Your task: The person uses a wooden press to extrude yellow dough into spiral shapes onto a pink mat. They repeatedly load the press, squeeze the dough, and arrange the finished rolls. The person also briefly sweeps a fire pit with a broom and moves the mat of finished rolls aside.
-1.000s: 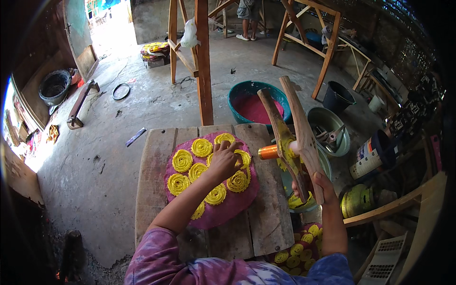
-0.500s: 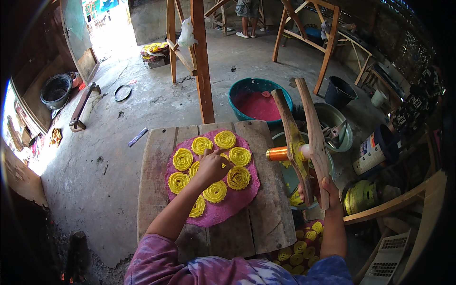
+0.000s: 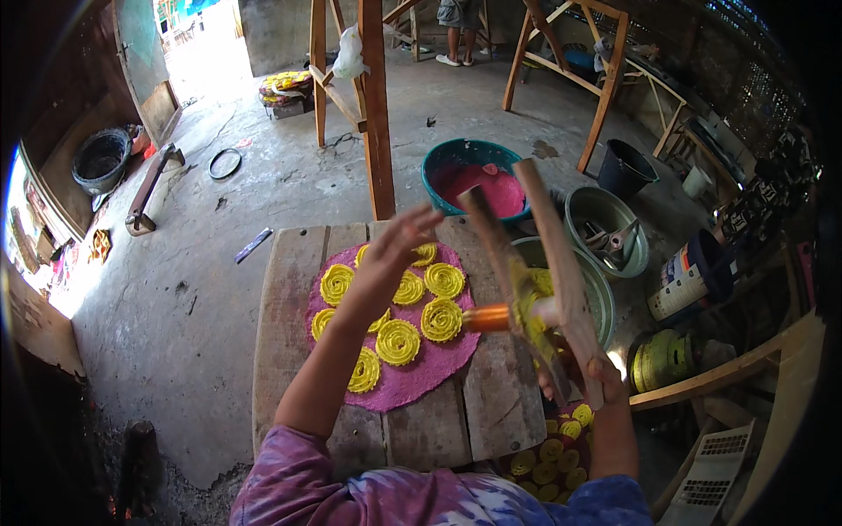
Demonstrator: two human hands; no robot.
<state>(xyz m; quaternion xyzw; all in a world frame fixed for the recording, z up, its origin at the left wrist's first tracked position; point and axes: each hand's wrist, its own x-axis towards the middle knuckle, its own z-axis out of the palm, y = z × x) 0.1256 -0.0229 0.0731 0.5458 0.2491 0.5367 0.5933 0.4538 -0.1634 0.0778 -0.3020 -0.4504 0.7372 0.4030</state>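
A round pink dough-like sheet (image 3: 430, 377) lies on a plank-topped wooden table (image 3: 509, 421). Several yellow piped spirals (image 3: 398, 342) sit on it. My left hand (image 3: 396, 241), fingers stretched out and slightly blurred, is above the sheet's far edge and holds nothing; that arm hides some spirals. At the right, my right hand (image 3: 605, 381) is wrapped round the lower ends of a wooden lever press (image 3: 574, 289). Two long wooden handles make up the press, with a copper-coloured cylinder (image 3: 489, 317) pointing left over the sheet's right edge. Yellow paste smears its nearer handle.
Beyond the table stand a teal basin of pink mix (image 3: 427, 171), a basin of tools (image 3: 646, 250) and a black bucket (image 3: 627, 171). A greenish basin (image 3: 605, 298) sits beside the press. A wooden post (image 3: 378, 149) rises behind the table. Another person's legs (image 3: 453, 44) show far back.
My left hand has lifted off the spirals and moved away from me, its fingers now extended. The press has shifted left and tilted, bringing its cylinder over the sheet's right edge.
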